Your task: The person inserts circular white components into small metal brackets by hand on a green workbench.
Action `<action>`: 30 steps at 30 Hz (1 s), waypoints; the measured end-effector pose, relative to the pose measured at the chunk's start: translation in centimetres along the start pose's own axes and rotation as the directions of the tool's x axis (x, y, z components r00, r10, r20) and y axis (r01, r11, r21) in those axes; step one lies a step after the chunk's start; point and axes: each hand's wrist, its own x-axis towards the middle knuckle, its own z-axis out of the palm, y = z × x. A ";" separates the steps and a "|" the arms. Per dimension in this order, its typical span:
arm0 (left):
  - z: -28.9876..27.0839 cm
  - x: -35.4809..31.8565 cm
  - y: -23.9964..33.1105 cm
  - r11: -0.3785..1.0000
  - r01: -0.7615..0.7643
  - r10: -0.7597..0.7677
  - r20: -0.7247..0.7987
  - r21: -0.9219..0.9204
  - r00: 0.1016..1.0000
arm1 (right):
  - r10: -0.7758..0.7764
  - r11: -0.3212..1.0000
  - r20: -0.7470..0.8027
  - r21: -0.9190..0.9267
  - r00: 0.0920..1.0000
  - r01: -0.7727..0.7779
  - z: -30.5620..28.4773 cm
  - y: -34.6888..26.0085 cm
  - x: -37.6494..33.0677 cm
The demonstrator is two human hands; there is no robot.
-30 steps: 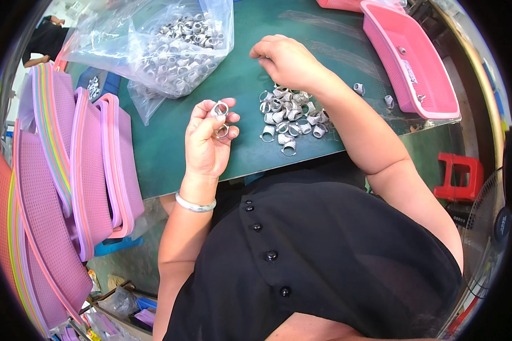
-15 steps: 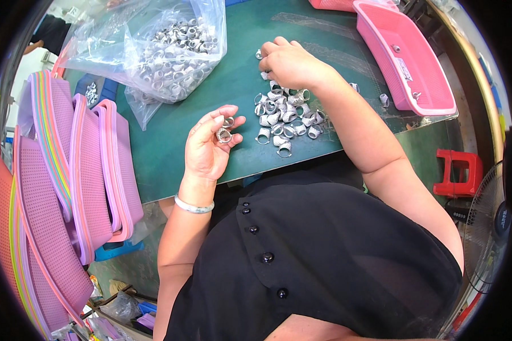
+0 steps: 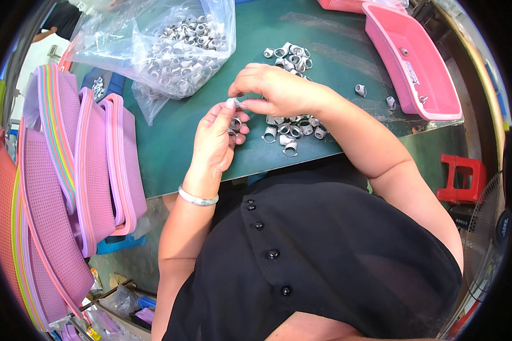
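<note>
My left hand (image 3: 216,139) is raised over the green table (image 3: 170,153) and holds a few small silver metal clamps (image 3: 235,123) against its fingers. My right hand (image 3: 276,91) has come across to it and pinches one silver clamp (image 3: 232,103) at the left fingertips. Under and behind my right hand lies a loose pile of the same clamps (image 3: 290,133). A clear plastic bag (image 3: 170,45) full of clamps lies at the table's far left.
A pink plastic basket (image 3: 415,68) stands at the far right with a few clamps inside and two beside it. Stacked pink, purple and orange baskets (image 3: 62,170) lean at my left. A red stool (image 3: 461,179) and a fan (image 3: 489,221) are on the right.
My right hand left the clamp pile and moved left to meet my left hand, bringing one clamp. My left hand stayed raised with its clamps.
</note>
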 end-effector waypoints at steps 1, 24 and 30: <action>-0.1 -0.1 0.0 1.000 -0.004 0.005 0.027 -0.030 1.000 | -0.014 1.000 -0.018 0.016 1.000 0.015 0.0 -0.1 0.0; 0.0 -1.1 0.2 0.970 -0.039 0.080 0.160 -0.240 0.984 | 0.083 0.956 0.000 0.284 0.997 -0.079 -0.6 0.3 -0.1; 0.2 -1.0 -0.1 0.972 -0.208 0.219 0.107 -0.105 0.970 | 0.204 0.931 0.082 0.291 0.975 -0.219 -1.3 -0.4 0.0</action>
